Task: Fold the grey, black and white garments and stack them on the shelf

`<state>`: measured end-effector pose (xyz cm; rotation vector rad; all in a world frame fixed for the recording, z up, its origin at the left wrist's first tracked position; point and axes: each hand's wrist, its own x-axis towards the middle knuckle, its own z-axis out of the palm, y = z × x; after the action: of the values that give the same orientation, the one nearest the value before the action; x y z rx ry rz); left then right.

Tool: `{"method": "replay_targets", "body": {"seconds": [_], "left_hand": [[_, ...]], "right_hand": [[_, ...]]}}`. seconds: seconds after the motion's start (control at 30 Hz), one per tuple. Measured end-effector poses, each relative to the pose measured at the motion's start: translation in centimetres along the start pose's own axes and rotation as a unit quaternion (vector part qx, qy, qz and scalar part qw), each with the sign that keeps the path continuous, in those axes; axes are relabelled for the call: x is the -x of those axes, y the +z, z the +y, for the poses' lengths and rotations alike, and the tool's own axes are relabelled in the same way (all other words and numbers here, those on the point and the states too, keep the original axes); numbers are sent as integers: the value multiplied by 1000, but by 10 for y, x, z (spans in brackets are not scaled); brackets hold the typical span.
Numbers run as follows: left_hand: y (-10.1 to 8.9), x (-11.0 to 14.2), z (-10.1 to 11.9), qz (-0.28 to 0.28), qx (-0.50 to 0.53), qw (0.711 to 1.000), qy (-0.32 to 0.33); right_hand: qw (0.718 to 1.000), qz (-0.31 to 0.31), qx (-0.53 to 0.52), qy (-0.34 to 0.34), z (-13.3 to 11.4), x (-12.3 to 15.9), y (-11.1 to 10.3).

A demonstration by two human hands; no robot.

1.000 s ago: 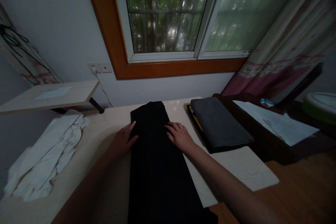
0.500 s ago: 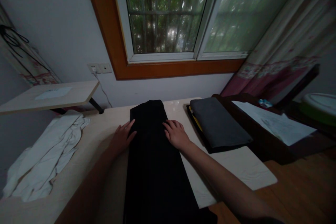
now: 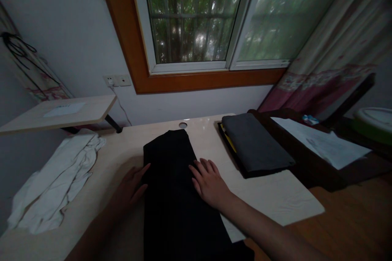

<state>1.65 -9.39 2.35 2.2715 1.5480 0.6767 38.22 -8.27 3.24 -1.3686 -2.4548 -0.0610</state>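
Observation:
A long black folded garment (image 3: 174, 204) lies flat on the pale table (image 3: 208, 134), its lower end hanging over the near edge. My left hand (image 3: 131, 185) rests along its left side, fingertips touching the cloth and thumb apart from the fingers. Across from it, my right hand (image 3: 210, 181) lies on the right edge with the fingers spread over the fabric. Both hands are open and neither grips the cloth. The exact kind of garment is too dark to make out.
Right of the garment sits a stack of folded dark grey cloth (image 3: 255, 142). Crumpled white cloth (image 3: 58, 183) lies at the left, below a small raised shelf (image 3: 61, 110). A round cable hole (image 3: 183, 125) shows near the back edge. Papers (image 3: 321, 142) lie on dark furniture at right.
The black garment has slid toward me and slightly left, uncovering the cable hole behind it. Both hands have moved nearer along with it. The grey stack and white cloth stay put.

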Motion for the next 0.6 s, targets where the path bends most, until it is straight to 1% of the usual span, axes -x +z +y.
{"method": "replay_targets", "body": {"seconds": [0.07,0.13,0.23,0.3,0.37,0.5,0.57,0.6], "left_hand": [[-1,5,2,15,33,999,-23],[-2,3,3,38,73,995,-60],[-3,-14,4,42,146,979,-136],[-2,-31,3,37,196,965,-169],[0,-49,0,44,230,955,-183],[6,-80,-1,79,238,942,-221],[10,-90,2,87,265,935,-219],[13,-93,4,91,283,932,-205]], "right_hand": [[1000,-6,-4,-8,1,2,-4],[1000,-9,-13,-16,4,-3,-8],[999,-12,-17,-27,10,-16,-12],[999,-12,-12,-32,12,-26,-13],[999,-8,-6,-36,13,-37,-12],[999,0,-16,-45,21,-62,-6],[998,3,-37,-44,28,-80,-2],[998,7,-51,-38,32,-91,1]]}}
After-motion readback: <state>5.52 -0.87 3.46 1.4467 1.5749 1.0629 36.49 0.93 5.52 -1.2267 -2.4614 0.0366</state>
